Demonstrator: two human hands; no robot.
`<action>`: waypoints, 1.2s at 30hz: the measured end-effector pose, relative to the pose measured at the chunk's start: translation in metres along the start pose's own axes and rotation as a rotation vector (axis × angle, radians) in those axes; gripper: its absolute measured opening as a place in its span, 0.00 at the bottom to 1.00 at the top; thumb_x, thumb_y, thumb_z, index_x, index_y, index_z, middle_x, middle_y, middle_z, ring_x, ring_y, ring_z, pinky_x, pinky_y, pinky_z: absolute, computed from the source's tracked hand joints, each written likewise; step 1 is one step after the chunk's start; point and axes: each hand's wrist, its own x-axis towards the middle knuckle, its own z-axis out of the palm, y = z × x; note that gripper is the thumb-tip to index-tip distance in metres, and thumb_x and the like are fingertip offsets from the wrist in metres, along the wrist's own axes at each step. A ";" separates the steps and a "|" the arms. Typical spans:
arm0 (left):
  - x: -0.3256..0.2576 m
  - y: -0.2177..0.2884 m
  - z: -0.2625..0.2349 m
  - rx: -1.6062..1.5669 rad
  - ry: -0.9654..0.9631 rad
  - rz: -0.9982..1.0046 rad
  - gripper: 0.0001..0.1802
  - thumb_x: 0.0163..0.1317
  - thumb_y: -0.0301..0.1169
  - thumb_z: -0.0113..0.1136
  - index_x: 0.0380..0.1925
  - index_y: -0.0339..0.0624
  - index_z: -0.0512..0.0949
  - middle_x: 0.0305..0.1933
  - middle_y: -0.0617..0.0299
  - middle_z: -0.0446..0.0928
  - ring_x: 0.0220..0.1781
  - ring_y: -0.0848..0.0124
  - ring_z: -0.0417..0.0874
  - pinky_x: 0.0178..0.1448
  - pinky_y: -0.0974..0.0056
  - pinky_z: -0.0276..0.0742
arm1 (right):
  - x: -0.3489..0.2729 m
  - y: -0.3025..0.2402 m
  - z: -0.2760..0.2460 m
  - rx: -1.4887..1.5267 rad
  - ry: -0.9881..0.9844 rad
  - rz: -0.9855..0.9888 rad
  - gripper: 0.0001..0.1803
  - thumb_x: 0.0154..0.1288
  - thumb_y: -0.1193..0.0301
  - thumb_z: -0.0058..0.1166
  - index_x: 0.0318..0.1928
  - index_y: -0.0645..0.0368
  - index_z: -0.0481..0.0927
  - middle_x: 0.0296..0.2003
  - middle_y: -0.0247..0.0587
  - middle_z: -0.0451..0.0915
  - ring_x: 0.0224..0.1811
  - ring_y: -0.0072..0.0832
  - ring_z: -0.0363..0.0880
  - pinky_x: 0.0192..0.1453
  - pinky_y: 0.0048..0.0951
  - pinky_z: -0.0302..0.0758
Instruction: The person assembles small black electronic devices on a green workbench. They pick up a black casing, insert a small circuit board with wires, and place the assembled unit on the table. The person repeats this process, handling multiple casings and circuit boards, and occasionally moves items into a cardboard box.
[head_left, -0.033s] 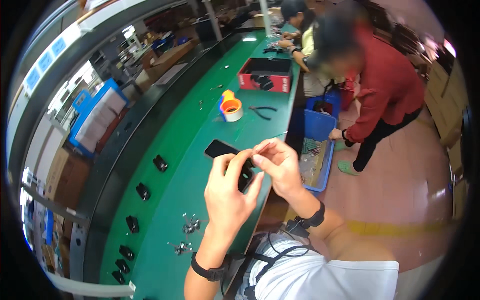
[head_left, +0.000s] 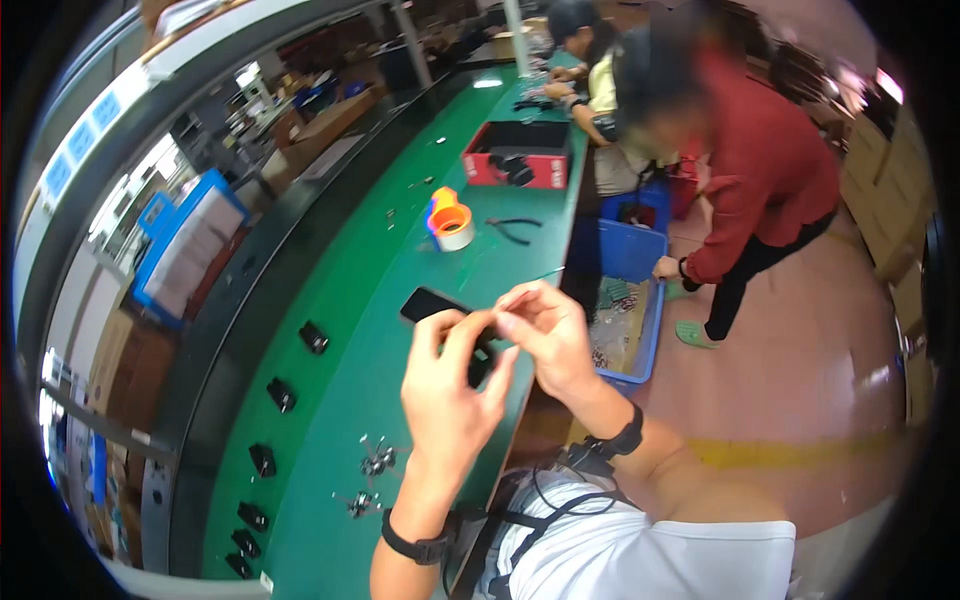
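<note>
Both my hands meet over the green bench near its right edge. My left hand [head_left: 447,390] is closed around a small black part [head_left: 484,362], seen between its thumb and fingers; most of it is hidden. My right hand [head_left: 548,340] pinches with thumb and forefinger right against the left fingertips, and what lies in that pinch is too small to make out. Just beyond the left fingers a black phone-like slab [head_left: 432,304] lies on the bench. Nearer me, left of my forearm, are two small clusters of metal pieces with wires [head_left: 378,458].
Several black parts [head_left: 313,337] line the lighter green strip at left. Farther up are a tape roll [head_left: 453,228], pliers [head_left: 515,230] and a red-black box [head_left: 518,160]. At right, a person in red [head_left: 770,150] bends by a blue bin [head_left: 640,335]; another person sits beyond.
The view has shifted slightly, so the bench items sit a little farther left. My hands keep the same pose, fingertips together.
</note>
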 end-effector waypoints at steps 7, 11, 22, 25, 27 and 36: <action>-0.020 -0.014 0.015 0.065 0.000 0.027 0.15 0.48 0.20 0.70 0.37 0.37 0.79 0.39 0.54 0.80 0.40 0.60 0.83 0.45 0.61 0.78 | -0.008 0.001 -0.010 0.036 -0.066 0.185 0.06 0.65 0.78 0.61 0.41 0.62 0.78 0.38 0.33 0.80 0.43 0.20 0.80 0.51 0.25 0.77; -0.023 -0.019 0.018 0.065 0.062 0.035 0.15 0.48 0.19 0.70 0.37 0.36 0.79 0.38 0.54 0.80 0.40 0.59 0.83 0.45 0.61 0.79 | -0.012 0.001 -0.006 0.089 -0.093 0.216 0.06 0.65 0.78 0.61 0.41 0.61 0.79 0.39 0.34 0.80 0.44 0.20 0.79 0.52 0.25 0.76; -0.032 -0.030 -0.004 0.040 0.198 -0.074 0.15 0.54 0.20 0.66 0.43 0.36 0.81 0.42 0.55 0.83 0.42 0.65 0.85 0.48 0.64 0.79 | -0.011 0.004 0.002 0.268 -0.197 0.347 0.21 0.73 0.64 0.52 0.62 0.58 0.72 0.50 0.38 0.79 0.51 0.21 0.76 0.51 0.26 0.74; -0.034 -0.030 -0.007 0.064 0.209 -0.093 0.15 0.55 0.20 0.66 0.44 0.35 0.81 0.42 0.55 0.83 0.43 0.65 0.84 0.48 0.63 0.79 | -0.010 0.012 0.010 0.233 -0.220 0.391 0.20 0.75 0.62 0.47 0.62 0.59 0.71 0.53 0.36 0.77 0.50 0.21 0.76 0.51 0.25 0.73; -0.034 -0.031 -0.011 0.090 0.226 -0.101 0.14 0.55 0.20 0.65 0.44 0.35 0.81 0.42 0.56 0.82 0.42 0.66 0.84 0.48 0.64 0.79 | -0.005 0.017 0.018 0.175 -0.090 0.338 0.20 0.75 0.62 0.47 0.61 0.59 0.72 0.53 0.35 0.78 0.49 0.20 0.76 0.50 0.24 0.72; -0.037 -0.039 -0.013 0.063 0.246 -0.109 0.14 0.57 0.20 0.64 0.45 0.35 0.81 0.40 0.58 0.82 0.40 0.71 0.83 0.45 0.67 0.79 | -0.015 0.009 0.013 0.300 -0.369 0.399 0.09 0.74 0.64 0.50 0.40 0.56 0.74 0.51 0.46 0.80 0.42 0.20 0.78 0.45 0.23 0.73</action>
